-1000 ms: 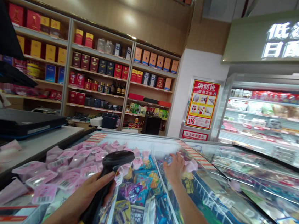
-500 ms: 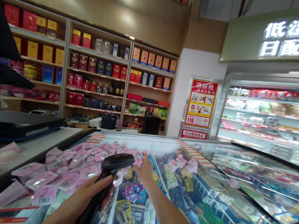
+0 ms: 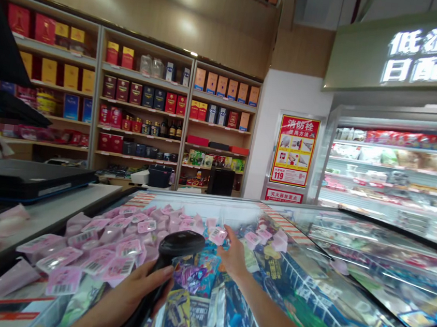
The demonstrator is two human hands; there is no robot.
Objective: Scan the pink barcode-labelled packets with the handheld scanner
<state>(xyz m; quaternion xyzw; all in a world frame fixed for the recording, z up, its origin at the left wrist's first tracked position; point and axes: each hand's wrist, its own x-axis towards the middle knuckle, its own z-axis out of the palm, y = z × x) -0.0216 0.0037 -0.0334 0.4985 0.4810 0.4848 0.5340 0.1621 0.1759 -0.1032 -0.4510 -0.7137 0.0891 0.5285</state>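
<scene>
A black handheld barcode scanner (image 3: 181, 243) is in my left hand (image 3: 142, 291), its fingers wrapped round the handle and its head tilted up. Just right of the scanner head, my right hand (image 3: 234, 256) pinches a small pink cup (image 3: 217, 235) whose barcode label faces back toward me. To the left lies a heap of similar pink cups (image 3: 116, 246), many with barcodes showing, on top of the freezer. A few more pink cups (image 3: 265, 236) sit apart beyond my right hand.
Bagged frozen goods (image 3: 190, 319) fill the chest freezer below my hands. Sliding glass lids (image 3: 365, 283) cover its right side. A counter (image 3: 102, 193) with a black device (image 3: 33, 180) runs along the left. Stocked shelves (image 3: 142, 108) and a lit refrigerated case (image 3: 396, 177) stand behind.
My right hand has moved right with the pink cup, away from the heap. My left hand and the scanner have shifted slightly right too.
</scene>
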